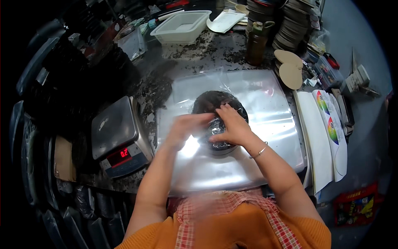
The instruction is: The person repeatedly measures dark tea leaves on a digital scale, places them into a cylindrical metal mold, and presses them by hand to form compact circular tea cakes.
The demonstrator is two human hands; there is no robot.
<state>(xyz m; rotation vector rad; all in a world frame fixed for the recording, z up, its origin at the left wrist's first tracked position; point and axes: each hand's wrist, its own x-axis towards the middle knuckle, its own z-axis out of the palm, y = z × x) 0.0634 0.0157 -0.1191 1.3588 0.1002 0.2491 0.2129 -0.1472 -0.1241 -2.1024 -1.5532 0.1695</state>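
Observation:
A dark, round, flat-topped thing (210,100) covered in shiny clear film sits at the middle of a large clear plastic sheet (265,99); its exact kind does not show. My right hand (235,125), with a bracelet at the wrist, lies over its top with thumb and fingers spread. Motion smears my left hand (182,128), which reaches across the left side of the same thing. Its fingers point to the right, and whether they touch the film is unclear. Both hands hide part of the round thing.
Left of the sheet stands a digital scale (120,137) with a lit red display. At the back are a white plastic tub (182,27), a brown bottle (256,45) and tall stacks of discs (292,25). Tan discs (291,74) and white printed sheets (317,137) lie on the right.

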